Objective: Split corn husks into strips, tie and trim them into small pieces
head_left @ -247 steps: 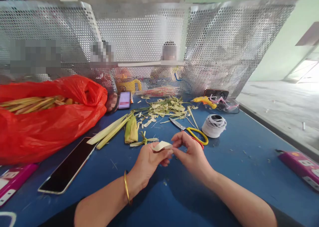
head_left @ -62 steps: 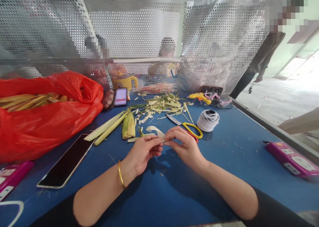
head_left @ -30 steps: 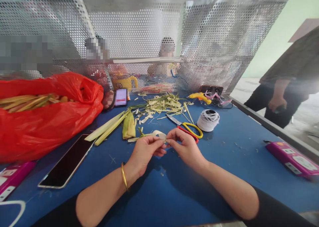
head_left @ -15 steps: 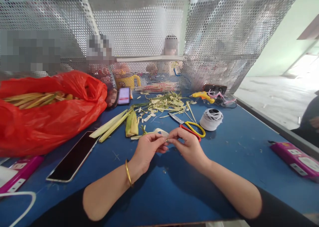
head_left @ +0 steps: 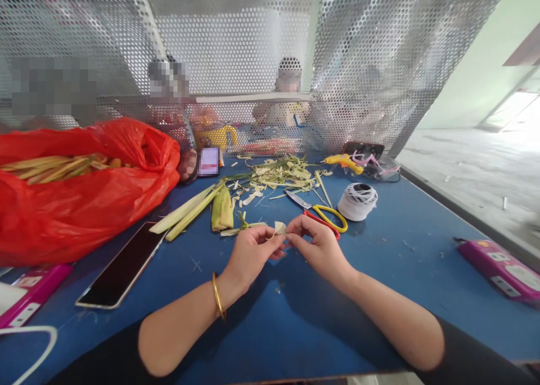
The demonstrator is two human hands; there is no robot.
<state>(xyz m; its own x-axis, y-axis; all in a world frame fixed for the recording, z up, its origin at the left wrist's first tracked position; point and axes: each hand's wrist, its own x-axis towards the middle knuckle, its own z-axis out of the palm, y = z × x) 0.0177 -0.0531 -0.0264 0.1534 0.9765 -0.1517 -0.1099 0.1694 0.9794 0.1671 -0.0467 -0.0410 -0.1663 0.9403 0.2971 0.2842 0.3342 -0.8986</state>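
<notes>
Held up over the middle of the bench, between near and far edges: one pale strip, curled at the top. Gripped low down by the left hand, in a pinch of thumb and fingers. Met on its right side by the right hand, drawn in to a similar tight pinch; exact contact there too small to tell.

Judged as fine shaping by touch. Anchor with the left hand; turn or press with the right only, in short moves. Spread the pressure along the thumb: probably thin, hence apt to crease or split under a hard nip. Check the curled end for tears before any change of grip. Brace the forearms toward the near edge for steadiness.

Noted just beyond the right hand: scissors, blades toward the scraps at the far edge. Avoid knocking the handles when opening out. Also noted: spool toward the right edge; stem beyond the left hand, well apart from the strip.
</notes>
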